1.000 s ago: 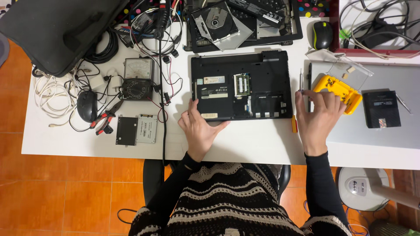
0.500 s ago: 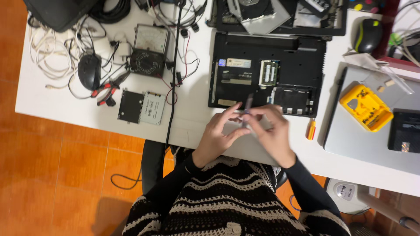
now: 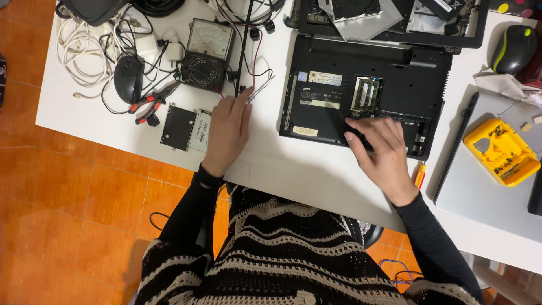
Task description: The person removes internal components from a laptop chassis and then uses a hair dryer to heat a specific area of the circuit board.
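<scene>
While a moment ago joined over the upturned laptop [image 3: 367, 90], now apart: left hand [image 3: 228, 133] flat, empty beside probe leads [image 3: 257, 90]; right hand [image 3: 384, 155] open, pressing base.

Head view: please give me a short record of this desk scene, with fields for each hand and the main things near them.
left hand: flat on the white table, fingertips by thin wires
right hand: resting on the open underside of the black laptop
beside left hand: bare drive, red-handled pliers, analog meter
beside right hand: orange screwdriver, yellow bit case
far left: black mouse, white cables
</scene>
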